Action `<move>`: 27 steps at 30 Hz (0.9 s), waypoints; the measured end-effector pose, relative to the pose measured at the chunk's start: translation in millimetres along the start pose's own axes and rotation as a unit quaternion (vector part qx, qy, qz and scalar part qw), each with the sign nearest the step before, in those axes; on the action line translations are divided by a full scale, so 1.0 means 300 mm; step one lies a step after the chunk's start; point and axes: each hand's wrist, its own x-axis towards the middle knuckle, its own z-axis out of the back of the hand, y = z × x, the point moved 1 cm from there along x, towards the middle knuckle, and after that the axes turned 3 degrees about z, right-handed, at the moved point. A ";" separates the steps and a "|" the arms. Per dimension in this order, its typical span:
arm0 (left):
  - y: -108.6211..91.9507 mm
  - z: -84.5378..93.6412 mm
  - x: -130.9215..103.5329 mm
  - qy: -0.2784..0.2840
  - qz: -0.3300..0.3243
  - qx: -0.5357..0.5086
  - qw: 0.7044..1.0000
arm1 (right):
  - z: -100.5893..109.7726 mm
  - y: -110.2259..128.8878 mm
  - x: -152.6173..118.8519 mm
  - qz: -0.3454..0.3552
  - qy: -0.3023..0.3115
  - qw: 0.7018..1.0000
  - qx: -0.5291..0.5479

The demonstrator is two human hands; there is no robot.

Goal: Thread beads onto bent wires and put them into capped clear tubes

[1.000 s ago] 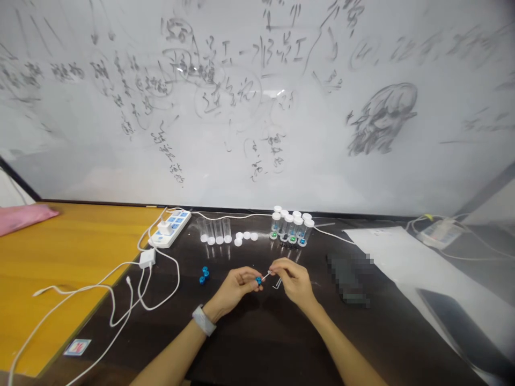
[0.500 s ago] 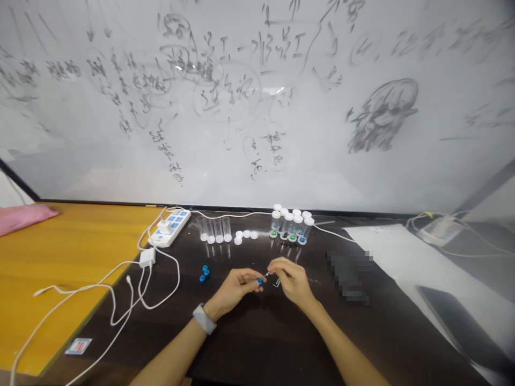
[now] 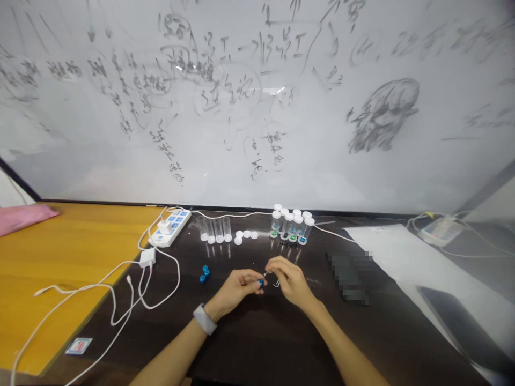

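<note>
Between the fingertips of my left hand is a small blue part. My right hand pinches a thin, small metal piece whose end is close to the blue part; whether they touch cannot be told. Bent metal keys lie on the dark table beside my right fingers, partly hidden. To the left sit several blue parts in a small group. Capped clear tubes holding green and blue pieces stand behind my hands, with small black rings at their bases.
Open clear tubes and loose white caps stand at the back. A power strip, white cables and an adapter are on the left. A blurred dark object, white paper and a dark device lie right.
The blue part has turned slightly in my left fingers. My right fingertips have shifted a little to the left with the metal piece.
</note>
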 end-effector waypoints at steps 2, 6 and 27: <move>0.006 0.002 0.002 0.002 0.002 -0.007 1.000 | -0.012 -0.004 -0.004 -0.038 -0.007 0.999 0.034; 0.011 0.003 0.002 0.005 0.006 -0.017 1.000 | -0.043 -0.013 -0.007 -0.129 -0.040 0.978 0.161; -0.008 -0.011 -0.018 0.043 0.076 -0.094 0.992 | -0.056 -0.034 0.003 -0.222 -0.021 0.947 0.234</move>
